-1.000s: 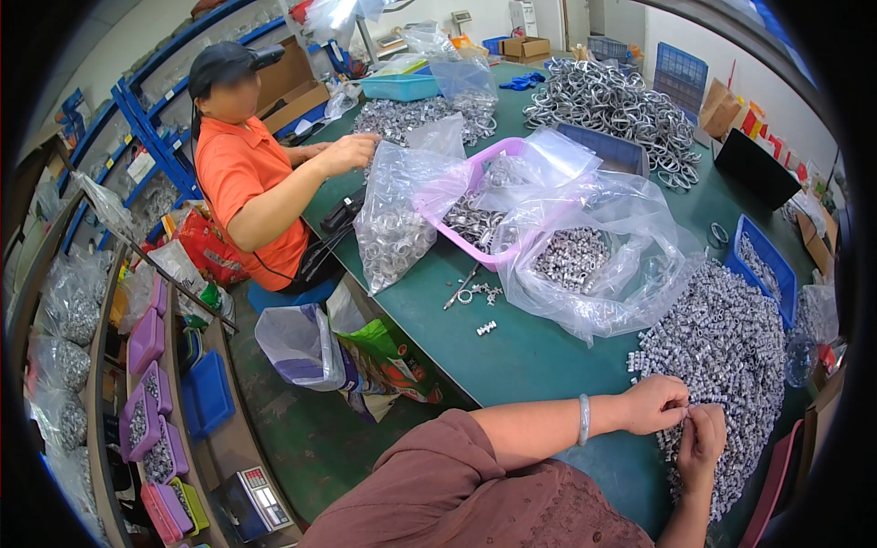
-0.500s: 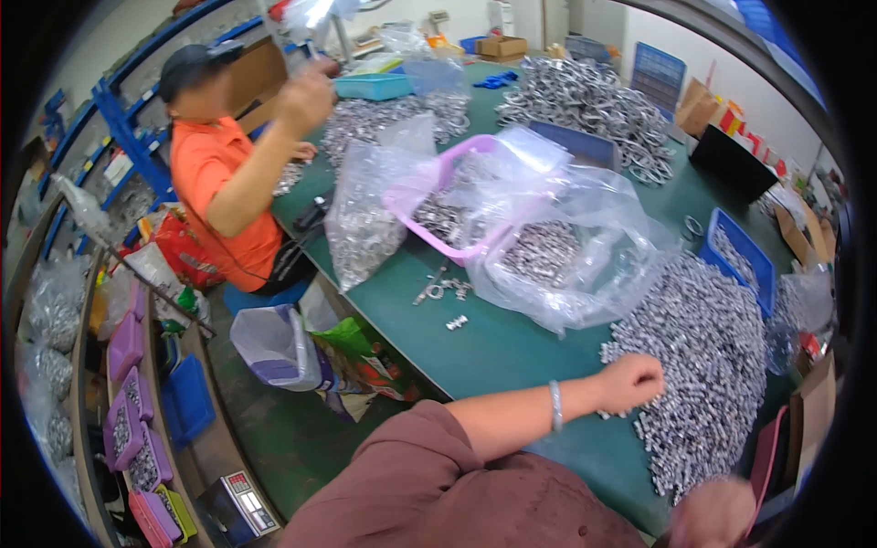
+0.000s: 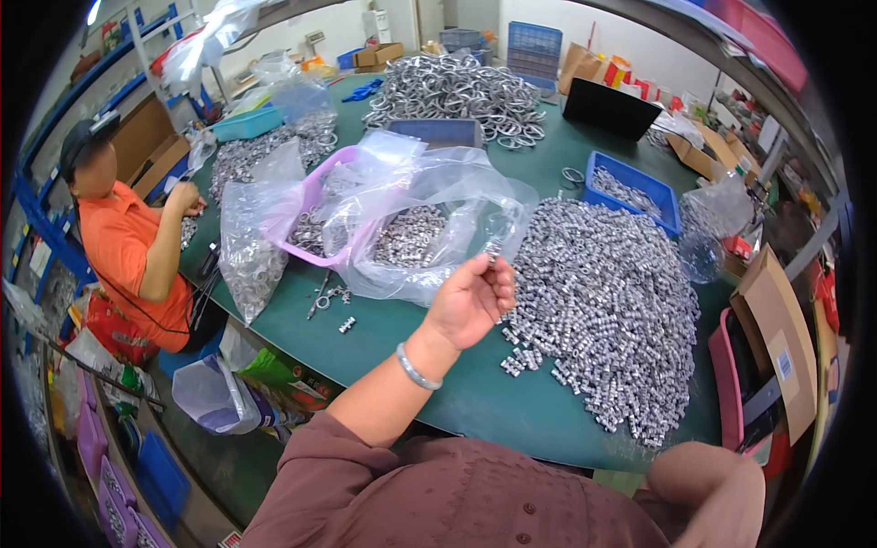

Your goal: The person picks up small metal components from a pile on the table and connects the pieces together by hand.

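My left hand (image 3: pixel 470 303), with a bracelet on its wrist, is raised palm up over the green table (image 3: pixel 393 352). Its fingers are curled, and thumb and forefinger pinch a small silver metal fitting (image 3: pixel 493 251). Close by on its right lies a wide heap of similar ridged metal fittings (image 3: pixel 603 320). Behind and to the left, an open clear plastic bag (image 3: pixel 411 237) holds more small metal parts. My right hand (image 3: pixel 726 507) is low at the lower right, near the table's front edge; its fingers do not show clearly.
A pink basin (image 3: pixel 315 258), a filled clear bag (image 3: pixel 251 256) and a blue tray of parts (image 3: pixel 630 192) stand around. Metal rings (image 3: pixel 457 96) are piled at the back. A co-worker in orange (image 3: pixel 128 237) sits at the left. Cardboard (image 3: pixel 776 338) stands at the right.
My left hand has risen from the heap's edge and moved left, turning palm up with a fitting in its fingers. My view has swung right. The co-worker's raised hand has come down.
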### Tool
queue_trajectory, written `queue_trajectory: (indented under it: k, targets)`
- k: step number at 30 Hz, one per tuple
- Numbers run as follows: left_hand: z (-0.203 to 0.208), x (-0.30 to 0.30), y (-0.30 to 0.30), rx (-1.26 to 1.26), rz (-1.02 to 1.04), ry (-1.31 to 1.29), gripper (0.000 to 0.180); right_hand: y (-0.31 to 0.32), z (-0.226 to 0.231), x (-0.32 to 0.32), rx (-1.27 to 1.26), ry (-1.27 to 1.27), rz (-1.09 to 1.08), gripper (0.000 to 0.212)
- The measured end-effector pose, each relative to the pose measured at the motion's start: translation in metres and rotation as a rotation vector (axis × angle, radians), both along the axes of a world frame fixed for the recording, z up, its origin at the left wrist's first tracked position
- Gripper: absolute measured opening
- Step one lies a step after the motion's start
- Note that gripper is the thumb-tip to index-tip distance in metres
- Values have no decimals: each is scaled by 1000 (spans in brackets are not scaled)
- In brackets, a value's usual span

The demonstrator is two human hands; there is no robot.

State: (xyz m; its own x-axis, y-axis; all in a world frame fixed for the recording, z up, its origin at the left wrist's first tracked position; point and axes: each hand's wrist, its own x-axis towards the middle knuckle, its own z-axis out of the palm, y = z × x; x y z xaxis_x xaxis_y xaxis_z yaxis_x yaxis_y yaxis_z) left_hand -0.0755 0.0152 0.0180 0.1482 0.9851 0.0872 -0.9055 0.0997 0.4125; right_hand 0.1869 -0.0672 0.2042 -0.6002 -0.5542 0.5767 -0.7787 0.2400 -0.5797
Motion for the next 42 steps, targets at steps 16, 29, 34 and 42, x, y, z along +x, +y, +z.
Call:
queue_trajectory:
  k: [16,29,34,42]
  targets:
    - [-35,11,-2,-290,-34,64,18,111,-158,-5,-1450,-279,-1255,43]
    - [-19,22,-9,-191,-149,156,19,115,-54,-9,-212,-146,-66,42]
    - [-23,24,-15,-205,-149,185,19,114,-80,-8,-282,-205,-131,42]
    - [-24,29,-16,-214,-152,211,18,112,-94,0,-331,-236,-207,43]
